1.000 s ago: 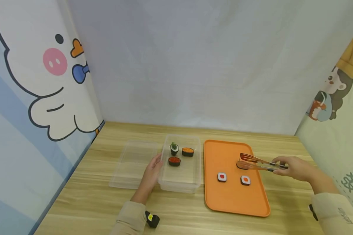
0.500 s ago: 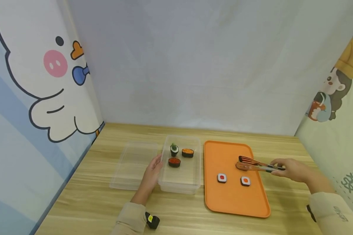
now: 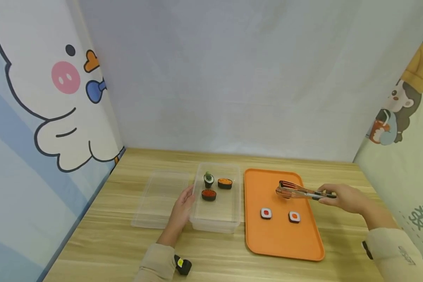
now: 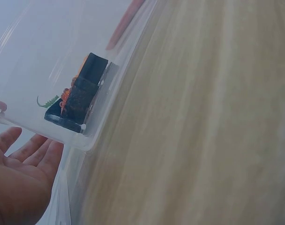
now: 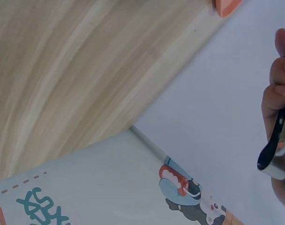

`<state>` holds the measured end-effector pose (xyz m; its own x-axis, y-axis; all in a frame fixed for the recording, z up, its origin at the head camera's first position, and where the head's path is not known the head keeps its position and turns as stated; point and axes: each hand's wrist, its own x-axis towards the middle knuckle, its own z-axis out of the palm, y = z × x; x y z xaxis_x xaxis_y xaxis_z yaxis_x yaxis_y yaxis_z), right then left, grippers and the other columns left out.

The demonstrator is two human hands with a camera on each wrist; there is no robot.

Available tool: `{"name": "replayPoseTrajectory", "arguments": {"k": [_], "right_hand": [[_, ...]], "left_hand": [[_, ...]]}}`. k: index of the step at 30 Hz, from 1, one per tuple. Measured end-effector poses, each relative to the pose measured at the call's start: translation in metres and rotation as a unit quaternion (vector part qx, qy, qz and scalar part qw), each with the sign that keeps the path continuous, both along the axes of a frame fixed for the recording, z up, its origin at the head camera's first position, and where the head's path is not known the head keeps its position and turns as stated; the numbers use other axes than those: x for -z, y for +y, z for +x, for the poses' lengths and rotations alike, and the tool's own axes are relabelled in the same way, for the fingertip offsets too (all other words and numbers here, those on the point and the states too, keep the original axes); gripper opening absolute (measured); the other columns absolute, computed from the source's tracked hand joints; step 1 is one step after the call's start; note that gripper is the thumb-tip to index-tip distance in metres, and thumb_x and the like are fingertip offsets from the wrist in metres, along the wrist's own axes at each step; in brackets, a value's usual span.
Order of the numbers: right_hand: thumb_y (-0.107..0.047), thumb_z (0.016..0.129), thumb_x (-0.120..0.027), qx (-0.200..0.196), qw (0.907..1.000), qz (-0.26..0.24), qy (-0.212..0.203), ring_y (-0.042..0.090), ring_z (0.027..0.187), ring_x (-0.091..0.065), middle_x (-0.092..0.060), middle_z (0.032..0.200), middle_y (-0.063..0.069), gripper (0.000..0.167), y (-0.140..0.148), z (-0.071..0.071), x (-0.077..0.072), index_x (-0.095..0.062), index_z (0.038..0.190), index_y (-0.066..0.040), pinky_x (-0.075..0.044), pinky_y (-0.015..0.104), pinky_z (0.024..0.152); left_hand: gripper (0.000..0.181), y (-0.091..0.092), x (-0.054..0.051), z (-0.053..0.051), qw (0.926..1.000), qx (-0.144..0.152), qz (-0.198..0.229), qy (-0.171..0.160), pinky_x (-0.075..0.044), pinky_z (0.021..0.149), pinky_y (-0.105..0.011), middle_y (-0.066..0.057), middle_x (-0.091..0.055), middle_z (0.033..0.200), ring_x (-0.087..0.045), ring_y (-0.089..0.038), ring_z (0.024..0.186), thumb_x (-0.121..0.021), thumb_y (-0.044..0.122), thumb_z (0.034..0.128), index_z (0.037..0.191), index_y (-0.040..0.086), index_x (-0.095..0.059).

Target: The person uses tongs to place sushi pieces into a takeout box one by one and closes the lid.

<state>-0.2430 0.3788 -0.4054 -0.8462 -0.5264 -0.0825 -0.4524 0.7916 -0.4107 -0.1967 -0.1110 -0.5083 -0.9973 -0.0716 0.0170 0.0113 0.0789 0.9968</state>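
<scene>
My right hand grips a pair of tongs over the far right part of the orange tray. The tong tips stand close together around a small sushi piece, mostly hidden by them. In the right wrist view the fingers wrap around the dark tong handle. My left hand rests against the left wall of a clear plastic box, fingers extended and thumb at the rim. Inside lie a green-topped roll, an orange-topped sushi and a red-topped sushi.
Two square sushi rolls, a red-centred one and an orange-centred one, sit on the tray. Left of the box lies a clear flat lid. A white curtain stands behind the wooden table.
The tong tips have come together on the sushi piece at the tray's right side. Tongs, piece and right hand have moved left and slightly away. The left hand has stayed at the box.
</scene>
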Motion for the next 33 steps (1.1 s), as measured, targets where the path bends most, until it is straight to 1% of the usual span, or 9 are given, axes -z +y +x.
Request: {"name": "replayPoseTrajectory", "arguments": {"k": [3, 7, 13, 15, 24, 27, 29, 31, 33], "right_hand": [[-0.027, 0.093, -0.068, -0.005, 0.9999, 0.005, 0.008, 0.012, 0.072, -0.054, -0.061, 0.089, -0.003, 0.031, -0.008, -0.001, -0.008, -0.064, 0.113, -0.004, -0.046, 0.034, 0.061], [-0.029, 0.093, -0.068, -0.008, 0.9999, 0.010, 0.002, 0.015, 0.077, -0.057, -0.062, 0.092, -0.002, 0.035, -0.018, -0.002, -0.017, -0.064, 0.116, -0.004, -0.048, 0.037, 0.064], [-0.029, 0.094, -0.067, -0.015, 0.9997, 0.012, 0.014, 0.018, 0.082, -0.059, -0.064, 0.097, 0.001, 0.036, -0.036, -0.005, -0.024, -0.064, 0.120, -0.005, -0.050, 0.040, 0.067], [-0.028, 0.094, -0.067, -0.019, 0.9997, 0.008, 0.016, 0.017, 0.081, -0.059, -0.064, 0.096, 0.000, 0.034, -0.042, -0.007, -0.026, -0.064, 0.120, -0.006, -0.050, 0.039, 0.067], [-0.036, 0.095, -0.065, -0.040, 0.9992, -0.004, 0.005, 0.011, 0.072, -0.053, -0.061, 0.094, -0.004, 0.036, -0.079, -0.019, -0.040, -0.064, 0.119, -0.009, -0.046, 0.034, 0.063], [-0.037, 0.095, -0.064, -0.049, 0.9988, 0.000, 0.005, 0.012, 0.069, -0.051, -0.060, 0.092, -0.005, 0.035, -0.093, -0.022, -0.042, -0.065, 0.119, -0.012, -0.044, 0.033, 0.061], [-0.037, 0.095, -0.064, -0.056, 0.9984, 0.004, 0.006, 0.013, 0.068, -0.050, -0.059, 0.092, -0.005, 0.034, -0.102, -0.024, -0.043, -0.065, 0.119, -0.013, -0.043, 0.033, 0.060], [-0.037, 0.095, -0.064, -0.065, 0.9978, 0.008, 0.008, 0.013, 0.070, -0.052, -0.060, 0.095, -0.005, 0.034, -0.111, -0.027, -0.042, -0.065, 0.119, -0.013, -0.045, 0.035, 0.062], [-0.037, 0.095, -0.064, -0.070, 0.9974, 0.014, 0.011, 0.013, 0.076, -0.055, -0.062, 0.100, -0.004, 0.034, -0.120, -0.029, -0.041, -0.065, 0.119, -0.014, -0.048, 0.037, 0.067]], "left_hand": [[0.045, 0.000, 0.000, 0.000, 1.0000, -0.001, 0.002, -0.003, -0.029, 0.109, -0.053, -0.025, -0.043, 0.144, -0.041, -0.040, 0.131, -0.043, 0.013, 0.1041, 0.147, 0.001, -0.039], [0.045, 0.001, -0.001, 0.001, 1.0000, 0.002, 0.006, -0.005, -0.029, 0.110, -0.052, -0.025, -0.042, 0.144, -0.040, -0.040, 0.132, -0.043, 0.013, 0.1041, 0.147, 0.001, -0.038], [0.045, 0.002, -0.003, 0.003, 0.9999, 0.002, 0.010, 0.002, -0.029, 0.109, -0.052, -0.027, -0.041, 0.145, -0.040, -0.041, 0.132, -0.043, 0.011, 0.1041, 0.147, -0.002, -0.036], [0.045, 0.003, -0.004, 0.003, 1.0000, 0.001, 0.009, -0.001, -0.029, 0.110, -0.052, -0.026, -0.041, 0.145, -0.039, -0.040, 0.132, -0.043, 0.011, 0.1042, 0.147, -0.001, -0.037], [0.045, 0.003, -0.003, -0.001, 0.9999, -0.001, -0.002, -0.016, -0.028, 0.111, -0.051, -0.023, -0.042, 0.145, -0.039, -0.038, 0.133, -0.043, 0.014, 0.1044, 0.148, 0.002, -0.038], [0.045, 0.004, -0.007, 0.001, 0.9999, 0.003, 0.001, -0.016, -0.027, 0.111, -0.051, -0.025, -0.041, 0.146, -0.038, -0.039, 0.133, -0.043, 0.013, 0.1044, 0.148, 0.001, -0.037], [0.045, 0.005, -0.015, 0.004, 0.9999, 0.010, 0.002, -0.013, -0.027, 0.110, -0.053, -0.028, -0.039, 0.145, -0.037, -0.042, 0.133, -0.043, 0.011, 0.1043, 0.147, -0.003, -0.036], [0.045, 0.006, -0.022, 0.008, 0.9998, 0.015, 0.004, -0.009, -0.028, 0.110, -0.054, -0.030, -0.039, 0.144, -0.037, -0.044, 0.132, -0.043, 0.010, 0.1040, 0.146, -0.006, -0.036], [0.045, 0.006, -0.024, 0.009, 0.9998, 0.016, 0.009, -0.009, -0.027, 0.110, -0.055, -0.032, -0.038, 0.144, -0.037, -0.045, 0.132, -0.043, 0.009, 0.1038, 0.145, -0.007, -0.035]]}}
